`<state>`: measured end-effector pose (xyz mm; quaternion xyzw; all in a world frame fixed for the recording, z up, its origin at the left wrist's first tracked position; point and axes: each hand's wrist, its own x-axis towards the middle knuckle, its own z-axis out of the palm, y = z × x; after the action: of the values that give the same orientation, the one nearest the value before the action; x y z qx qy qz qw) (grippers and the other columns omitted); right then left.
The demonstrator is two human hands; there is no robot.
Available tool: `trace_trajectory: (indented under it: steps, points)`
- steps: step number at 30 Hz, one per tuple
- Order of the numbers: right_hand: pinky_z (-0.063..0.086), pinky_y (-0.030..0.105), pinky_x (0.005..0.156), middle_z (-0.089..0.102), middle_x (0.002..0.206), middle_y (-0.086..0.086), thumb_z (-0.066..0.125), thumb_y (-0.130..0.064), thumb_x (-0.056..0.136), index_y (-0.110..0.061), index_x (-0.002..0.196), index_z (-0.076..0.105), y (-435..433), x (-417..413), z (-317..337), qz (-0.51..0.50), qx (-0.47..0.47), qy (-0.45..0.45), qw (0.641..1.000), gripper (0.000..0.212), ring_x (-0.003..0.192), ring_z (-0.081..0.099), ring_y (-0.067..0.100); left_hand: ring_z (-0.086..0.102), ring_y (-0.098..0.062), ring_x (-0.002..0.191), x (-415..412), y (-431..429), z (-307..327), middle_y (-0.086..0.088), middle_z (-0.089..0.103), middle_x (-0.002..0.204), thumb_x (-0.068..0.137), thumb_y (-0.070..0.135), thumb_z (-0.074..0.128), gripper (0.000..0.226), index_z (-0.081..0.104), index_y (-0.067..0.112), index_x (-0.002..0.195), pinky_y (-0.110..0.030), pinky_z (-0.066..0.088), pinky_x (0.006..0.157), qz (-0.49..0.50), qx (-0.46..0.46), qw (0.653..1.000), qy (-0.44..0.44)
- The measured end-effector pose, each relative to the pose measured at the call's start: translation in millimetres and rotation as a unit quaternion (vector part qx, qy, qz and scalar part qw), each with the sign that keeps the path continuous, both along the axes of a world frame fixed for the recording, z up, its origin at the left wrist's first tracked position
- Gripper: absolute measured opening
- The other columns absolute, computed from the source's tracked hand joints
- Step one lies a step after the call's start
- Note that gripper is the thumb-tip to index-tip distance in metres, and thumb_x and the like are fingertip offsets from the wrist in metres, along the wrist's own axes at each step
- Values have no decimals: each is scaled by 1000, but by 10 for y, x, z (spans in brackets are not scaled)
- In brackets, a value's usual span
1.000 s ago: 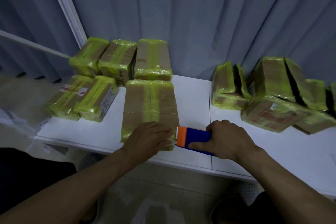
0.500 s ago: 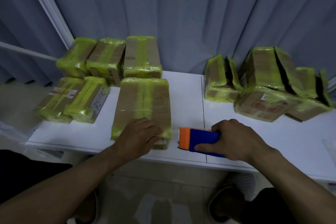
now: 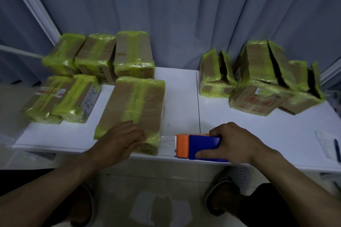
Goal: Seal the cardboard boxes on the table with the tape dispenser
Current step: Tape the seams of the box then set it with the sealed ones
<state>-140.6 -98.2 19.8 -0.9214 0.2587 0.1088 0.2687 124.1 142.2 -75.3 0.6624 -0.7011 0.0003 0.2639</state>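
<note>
So here's where we're at. At the desk's back-left corner we've got five boxes fully banded in yellow-green tape, three along the back edge and two in front of them by the left edge, and those look done to us. Just right of them, running up to the front edge, is the long box we're on now: our left hand lies flat on its near end, fingers spread, pressing it down and gripping nothing. A strip of clear tape stretches from the box's near-right corner to the tape dispenser, the only one around, sitting at the front edge with our right hand wrapped tight around its blue body. Probably we're finishing a pass and need to tear it off.

Over by the back-right corner sits a heap of boxes, three or four as best we can count, with dark gaps showing at their flaps, so we'd guess those are what's left. Near the right edge lies a pen.
</note>
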Motion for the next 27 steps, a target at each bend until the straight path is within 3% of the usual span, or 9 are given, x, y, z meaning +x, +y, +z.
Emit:
trace_trajectory:
  steps: [3, 6, 10, 18, 24, 27]
  points:
    - [53, 24, 60, 69, 67, -17, 70, -85, 65, -33, 75, 67, 45, -19, -33, 25, 10, -15, 1000, 53, 64, 65, -1, 63, -20, 92, 52, 70, -3, 3, 65, 102, 92, 17, 68, 11, 71, 16, 102, -39, 47, 93, -8, 14, 1000, 2]
    - [47, 20, 56, 66, 63, -17, 76, -78, 67, -32, 68, 64, 48, -15, -61, 15, 37, -22, 999, 48, 60, 64, 2, 64, -21, 95, 61, 88, 0, 2, 66, 104, 93, 20, 65, 13, 71, 15, 104, -46, 46, 99, -5, 18, 1000, 2]
    - [41, 14, 56, 65, 65, -26, 75, -77, 67, -37, 68, 61, 51, -42, -80, 26, 48, -28, 998, 43, 62, 64, -1, 64, -20, 95, 62, 93, 11, 2, 66, 104, 95, 25, 62, 17, 72, 14, 103, -45, 46, 98, -15, 18, 1000, 8]
    - [48, 21, 57, 65, 61, -18, 72, -84, 65, -34, 67, 61, 3, -1, -293, 4, 19, -27, 999, 51, 61, 64, -1, 63, -18, 97, 19, 66, 20, 5, 65, 106, 93, 24, 66, 15, 70, 18, 106, -46, 46, 97, -11, 23, 1000, -4]
    - [57, 25, 66, 69, 76, -13, 60, -93, 66, -30, 90, 69, 71, 244, -532, 10, -56, 15, 998, 68, 68, 64, 3, 53, -20, 95, -50, 47, 117, 6, 58, 106, 94, 18, 61, 43, 59, 33, 135, -45, 44, 85, -31, 72, 995, -64]
    - [58, 26, 70, 71, 85, -11, 60, -91, 69, -29, 99, 68, 126, 361, -600, 25, -75, 29, 996, 70, 74, 64, 5, 51, -19, 97, -133, 28, 135, 3, 58, 104, 92, 29, 61, 41, 60, 46, 129, -41, 41, 87, -27, 90, 989, -111]
